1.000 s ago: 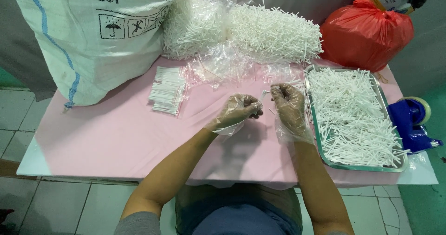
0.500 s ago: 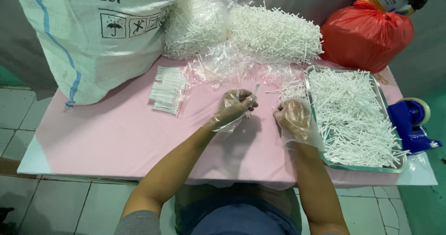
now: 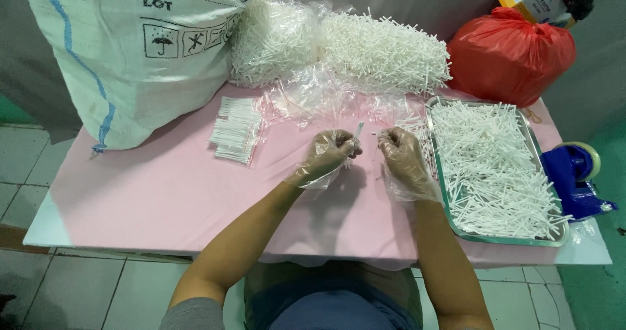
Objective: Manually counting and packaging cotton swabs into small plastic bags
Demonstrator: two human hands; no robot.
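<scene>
Both my hands wear loose clear plastic gloves over the pink tabletop (image 3: 143, 193). My left hand (image 3: 331, 150) is closed on a small bunch of thin white sticks (image 3: 358, 132) that points upward. My right hand (image 3: 400, 151) is close beside it, fingers pinched on a white stick at its fingertips. Just right of my right hand stands a metal tray (image 3: 438, 167) heaped with loose white sticks (image 3: 495, 160).
A flat wrapped bundle of white sticks (image 3: 235, 129) lies left of my hands. Clear bags of sticks (image 3: 345, 43) pile up at the back, beside a large white woven sack (image 3: 137, 49) and a red plastic bag (image 3: 512, 49). A blue tape dispenser (image 3: 577, 177) sits at the right edge.
My right hand dropped toward the tray's edge, then came back up beside my left hand. My left hand rose slightly, its sticks now pointing up.
</scene>
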